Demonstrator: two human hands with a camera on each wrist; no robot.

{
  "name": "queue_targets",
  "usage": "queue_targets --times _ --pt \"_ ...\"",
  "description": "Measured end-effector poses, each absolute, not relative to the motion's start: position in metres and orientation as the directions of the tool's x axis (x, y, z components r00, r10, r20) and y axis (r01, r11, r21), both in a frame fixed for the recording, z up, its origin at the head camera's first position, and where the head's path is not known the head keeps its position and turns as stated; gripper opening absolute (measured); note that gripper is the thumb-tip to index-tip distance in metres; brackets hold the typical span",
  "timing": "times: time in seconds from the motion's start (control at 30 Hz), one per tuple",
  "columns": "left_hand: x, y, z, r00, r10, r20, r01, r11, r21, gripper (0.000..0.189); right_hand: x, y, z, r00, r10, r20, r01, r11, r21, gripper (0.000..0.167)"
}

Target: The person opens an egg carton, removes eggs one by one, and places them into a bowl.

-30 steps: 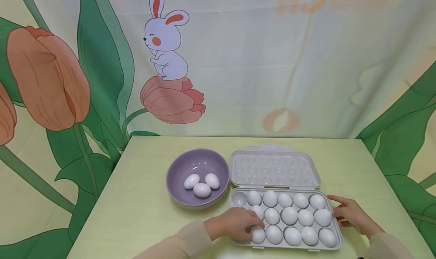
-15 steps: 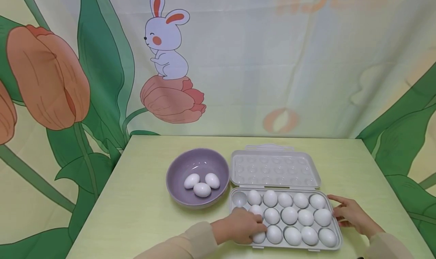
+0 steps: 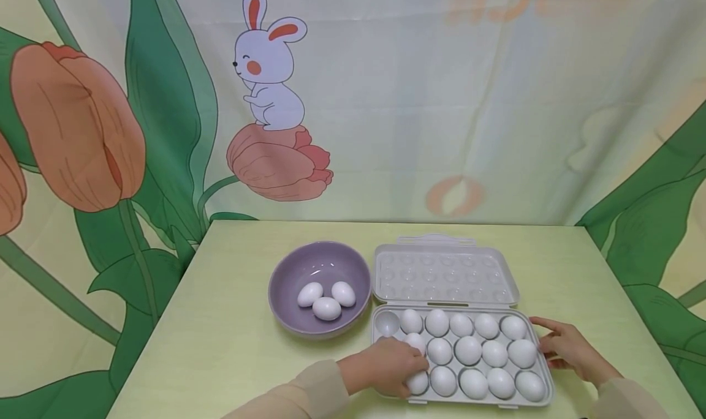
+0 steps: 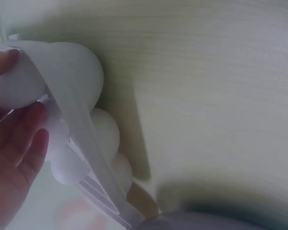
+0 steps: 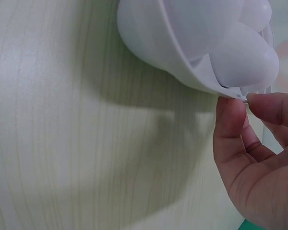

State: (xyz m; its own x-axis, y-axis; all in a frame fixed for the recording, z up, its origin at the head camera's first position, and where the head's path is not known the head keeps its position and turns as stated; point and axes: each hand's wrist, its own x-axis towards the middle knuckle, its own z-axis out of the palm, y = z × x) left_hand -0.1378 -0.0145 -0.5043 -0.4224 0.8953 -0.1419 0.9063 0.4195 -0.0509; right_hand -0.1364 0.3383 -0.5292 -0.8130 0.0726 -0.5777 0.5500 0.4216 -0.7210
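A white plastic egg carton lies open on the table, most of its cups filled with white eggs. My left hand is over the carton's left end, its fingers curled around a white egg in the front row. In the left wrist view, that egg sits between thumb and fingers, at the carton's rim. My right hand holds the carton's right edge. The right wrist view shows thumb and finger pinching the rim. The back-left cup has no egg; my left hand hides the cups beneath it.
Left of the carton stands a purple bowl with three white eggs in it. The carton's lid lies folded back behind the base, close to the bowl. A printed cloth hangs behind the table's far edge.
My left hand has shifted slightly right and its fingers have closed around the front-row egg. The right hand stays at the carton's edge. Bowl and carton have not moved.
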Motion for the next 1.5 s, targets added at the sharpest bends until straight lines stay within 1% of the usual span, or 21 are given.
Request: queue_targets --times 0.1,0.23,0.5,0.67,0.8,0.9,1.03,1.17,1.27,1.37,1.5 --pt "-0.142 -0.018 -0.5 -0.434 0.893 -0.116 0.89 0.445 0.094 0.035 -0.137 0.338 -0.529 -0.811 0.075 -0.58 0.553 0.42 -0.72 0.062" --pt "-0.148 -0.024 -0.493 -0.445 0.893 -0.062 0.868 0.448 0.215 0.035 -0.137 0.338 -0.528 -0.811 0.073 -0.581 0.553 0.422 -0.719 0.062" --pt "-0.163 -0.04 -0.473 -0.523 0.852 0.0 0.801 0.492 0.34 0.036 -0.137 0.338 -0.528 -0.813 0.068 -0.578 0.548 0.425 -0.72 0.061" --pt "-0.174 -0.056 -0.462 -0.598 0.801 0.013 0.725 0.535 0.434 0.036 -0.137 0.338 -0.529 -0.814 0.067 -0.577 0.546 0.425 -0.722 0.062" --pt "-0.183 -0.071 -0.455 -0.649 0.76 0.035 0.691 0.57 0.444 0.032 -0.137 0.338 -0.53 -0.814 0.068 -0.577 0.547 0.422 -0.722 0.062" --pt "-0.189 -0.083 -0.45 -0.668 0.742 0.057 0.687 0.585 0.431 0.028 -0.136 0.338 -0.53 -0.817 0.066 -0.572 0.543 0.422 -0.726 0.063" --pt "-0.197 -0.098 -0.443 -0.692 0.719 0.069 0.671 0.605 0.428 0.028 -0.136 0.338 -0.529 -0.824 0.059 -0.563 0.532 0.422 -0.734 0.063" --pt "-0.204 -0.114 -0.438 -0.738 0.672 0.059 0.63 0.655 0.416 0.025 -0.135 0.338 -0.529 -0.829 0.052 -0.557 0.524 0.424 -0.739 0.063" --pt "-0.209 -0.124 -0.437 -0.778 0.628 0.025 0.578 0.7 0.42 0.024 -0.134 0.338 -0.529 -0.831 0.049 -0.554 0.519 0.424 -0.742 0.063" --pt "-0.213 -0.133 -0.438 -0.819 0.572 -0.032 0.503 0.745 0.438 0.031 -0.134 0.338 -0.529 -0.832 0.048 -0.552 0.518 0.423 -0.744 0.063" --pt "-0.216 -0.144 -0.44 -0.858 0.504 -0.105 0.414 0.797 0.441 0.036 -0.134 0.338 -0.529 -0.831 0.047 -0.555 0.519 0.424 -0.742 0.062"
